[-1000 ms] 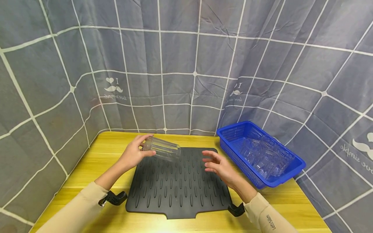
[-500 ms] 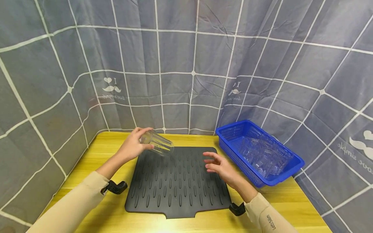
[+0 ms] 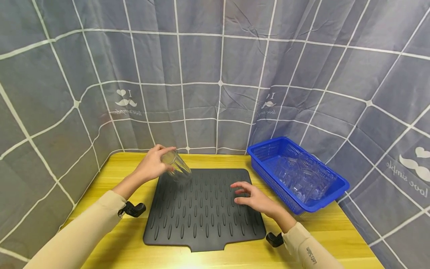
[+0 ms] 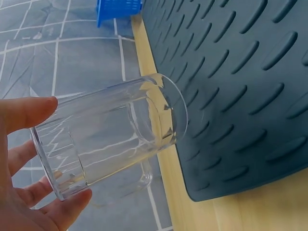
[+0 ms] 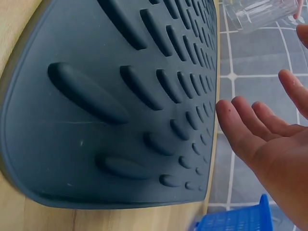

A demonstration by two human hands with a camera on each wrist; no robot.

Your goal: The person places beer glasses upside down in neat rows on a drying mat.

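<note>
My left hand (image 3: 155, 163) pinches a clear mug (image 3: 178, 167) by its base end, thumb on one side and fingers on the other. The mug tilts, its open rim pointing down and right over the back left corner of the dark ribbed mat (image 3: 205, 209). In the left wrist view, the side handle of this mug (image 4: 106, 130) shows on its lower side. I cannot tell whether the rim touches the mat. My right hand (image 3: 256, 200) hovers over the mat's right side, holding nothing, its fingers loosely bent and spread from the thumb.
A blue perforated basket (image 3: 268, 178) stands right of the mat with several clear glass vessels (image 3: 302, 177) inside. The yellow wooden table (image 3: 125, 164) lies under everything. A grey curtain (image 3: 201, 101) with white lines hangs behind and along both sides.
My left hand has moved left with the mug, turning its rim further down towards the mat. My right hand has dropped slightly, still over the mat's right side.
</note>
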